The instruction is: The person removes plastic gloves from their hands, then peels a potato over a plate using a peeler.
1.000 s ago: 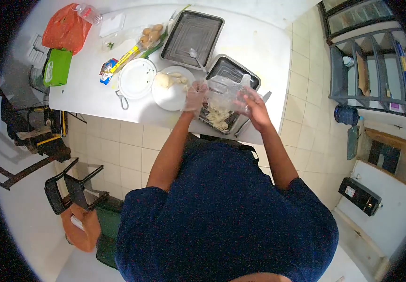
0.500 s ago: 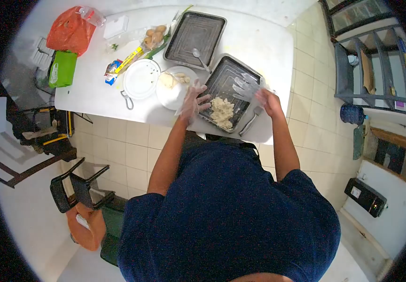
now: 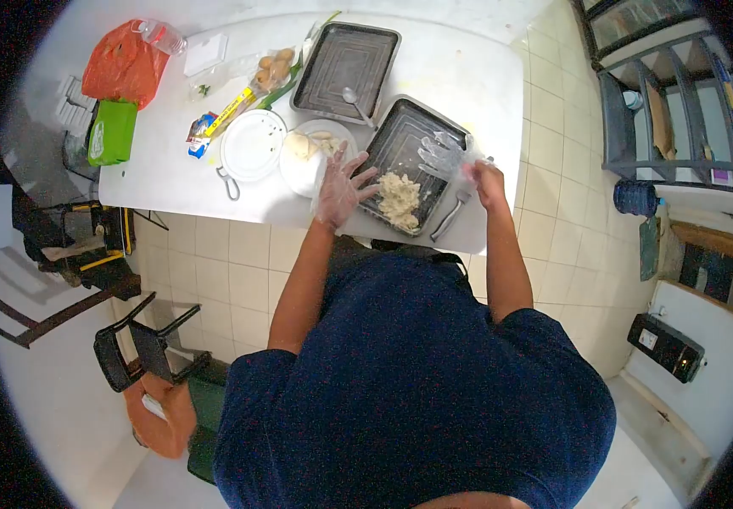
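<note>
My left hand (image 3: 341, 191), in a clear plastic glove, has its fingers spread and holds nothing. It is over the left edge of the near black tray (image 3: 409, 140), beside a white plate (image 3: 296, 176) with pale pieces of food. A clear plastic glove (image 3: 443, 157) hangs limp over the tray's right side, its cuff gripped by my bare right hand (image 3: 489, 182). Pale mashed food (image 3: 399, 202) lies in the near end of that tray. A fork (image 3: 450, 217) rests on the table to the tray's right.
A second black tray (image 3: 345, 64) with a spoon (image 3: 353, 98) stands behind. To the left are a white lidded container (image 3: 252, 146), a bag of eggs (image 3: 274, 67), a yellow box (image 3: 232, 111), a red bag (image 3: 125, 64) and a green pack (image 3: 113, 132) on the white table (image 3: 180, 182).
My hands have moved apart from over the near tray. My left hand has opened wide in its glove, and the clear glove at my right hand now hangs stretched out over the tray.
</note>
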Motion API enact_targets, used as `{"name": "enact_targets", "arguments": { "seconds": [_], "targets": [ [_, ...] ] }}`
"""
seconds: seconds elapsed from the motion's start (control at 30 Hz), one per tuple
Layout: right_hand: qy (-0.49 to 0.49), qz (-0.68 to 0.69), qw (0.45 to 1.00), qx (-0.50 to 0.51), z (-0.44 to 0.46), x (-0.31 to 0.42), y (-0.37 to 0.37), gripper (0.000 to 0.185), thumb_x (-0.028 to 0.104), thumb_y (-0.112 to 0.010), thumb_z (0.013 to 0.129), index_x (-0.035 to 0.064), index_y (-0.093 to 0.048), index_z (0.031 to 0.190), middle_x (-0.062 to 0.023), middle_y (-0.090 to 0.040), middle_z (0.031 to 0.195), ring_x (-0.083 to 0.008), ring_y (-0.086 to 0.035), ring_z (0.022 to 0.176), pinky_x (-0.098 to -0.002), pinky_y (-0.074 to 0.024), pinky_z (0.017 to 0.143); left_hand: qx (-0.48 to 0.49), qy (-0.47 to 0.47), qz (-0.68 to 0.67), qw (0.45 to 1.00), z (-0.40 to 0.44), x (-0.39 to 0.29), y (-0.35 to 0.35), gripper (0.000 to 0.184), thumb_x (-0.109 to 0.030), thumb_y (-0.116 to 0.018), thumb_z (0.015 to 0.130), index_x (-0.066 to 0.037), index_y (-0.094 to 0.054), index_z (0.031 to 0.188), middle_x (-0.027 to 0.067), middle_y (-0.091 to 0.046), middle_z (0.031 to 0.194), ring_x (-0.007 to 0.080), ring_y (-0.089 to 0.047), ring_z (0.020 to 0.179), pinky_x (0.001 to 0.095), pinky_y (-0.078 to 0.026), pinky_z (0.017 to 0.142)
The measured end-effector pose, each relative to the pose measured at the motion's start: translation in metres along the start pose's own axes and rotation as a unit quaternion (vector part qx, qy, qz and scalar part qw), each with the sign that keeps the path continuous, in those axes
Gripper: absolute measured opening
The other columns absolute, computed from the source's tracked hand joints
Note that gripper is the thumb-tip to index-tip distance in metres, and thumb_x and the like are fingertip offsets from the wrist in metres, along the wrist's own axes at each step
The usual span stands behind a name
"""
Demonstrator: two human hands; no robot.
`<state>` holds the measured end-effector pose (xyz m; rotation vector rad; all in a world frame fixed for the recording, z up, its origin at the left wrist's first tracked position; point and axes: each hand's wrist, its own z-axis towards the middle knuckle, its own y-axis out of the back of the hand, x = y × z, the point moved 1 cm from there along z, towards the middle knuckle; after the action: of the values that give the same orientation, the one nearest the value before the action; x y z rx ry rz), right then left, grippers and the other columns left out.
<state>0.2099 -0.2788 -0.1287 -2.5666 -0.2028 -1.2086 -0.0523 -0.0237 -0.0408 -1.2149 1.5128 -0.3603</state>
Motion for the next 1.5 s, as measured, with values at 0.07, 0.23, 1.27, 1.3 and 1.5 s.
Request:
{"name": "enact_targets", "arguments": {
  "seconds": [0.07, 0.23, 1.27, 1.3, 1.5],
  "targets": [
    [0.011, 0.006, 0.999, -0.031, 0.003, -0.005, 0.003, 0.020, 0.011, -0.056, 0.098, -0.0063, -0.059, 0.108, -0.0146, -0.066, 0.100, -0.0264, -0.067, 0.091, -0.0334, -0.0563, 0.079, 0.011, -0.005, 0.001, 1.000, -0.001, 0.001, 0.001, 0.065, -0.061, -0.035, 0.099, -0.032, -0.020, 0.155, 0.0169, -0.036, 0.149, 0.0443, -0.044, 0.126, 0.0672, -0.041, 0.099],
    [0.010, -0.072, 0.994, -0.087, 0.000, -0.006, 0.010, 0.028, 0.019, -0.067, 0.093, -0.0047, -0.060, 0.107, -0.0113, -0.065, 0.094, -0.0223, -0.063, 0.082, -0.0326, -0.0527, 0.075, 0.034, -0.014, -0.039, 0.999, -0.003, 0.001, -0.001, 0.062, -0.059, -0.032, 0.101, -0.031, -0.019, 0.155, 0.0193, -0.032, 0.152, 0.0470, -0.040, 0.130, 0.0699, -0.037, 0.102],
    [0.243, -0.323, 0.867, 0.290, -0.082, -0.026, -0.123, 0.015, 0.014, -0.069, 0.087, 0.0014, -0.072, 0.094, -0.0071, -0.069, 0.094, -0.0160, -0.064, 0.089, -0.0296, -0.0496, 0.081, 0.063, 0.002, -0.104, 0.993, 0.008, 0.010, -0.016, 0.067, -0.061, -0.044, 0.096, -0.033, -0.023, 0.153, 0.0186, -0.040, 0.145, 0.0374, -0.051, 0.121, 0.0601, -0.049, 0.096],
    [0.242, -0.325, 0.866, 0.294, -0.080, -0.028, -0.122, 0.015, 0.014, -0.068, 0.087, 0.0011, -0.072, 0.093, -0.0068, -0.069, 0.094, -0.0157, -0.064, 0.089, -0.0294, -0.0495, 0.081, 0.063, 0.005, -0.110, 0.992, 0.008, 0.010, -0.017, 0.067, -0.061, -0.044, 0.096, -0.033, -0.023, 0.153, 0.0186, -0.040, 0.145, 0.0376, -0.051, 0.122, 0.0610, -0.049, 0.097],
    [0.228, -0.260, 0.910, 0.228, -0.063, -0.045, -0.114, 0.013, 0.012, -0.069, 0.084, 0.0008, -0.072, 0.091, -0.0088, -0.071, 0.088, -0.0195, -0.067, 0.088, -0.0316, -0.0515, 0.081, 0.088, 0.015, -0.121, 0.989, 0.009, 0.008, -0.015, 0.064, -0.060, -0.043, 0.097, -0.033, -0.026, 0.152, 0.0174, -0.040, 0.146, 0.0378, -0.048, 0.126, 0.0639, -0.041, 0.101]
  ]
}}
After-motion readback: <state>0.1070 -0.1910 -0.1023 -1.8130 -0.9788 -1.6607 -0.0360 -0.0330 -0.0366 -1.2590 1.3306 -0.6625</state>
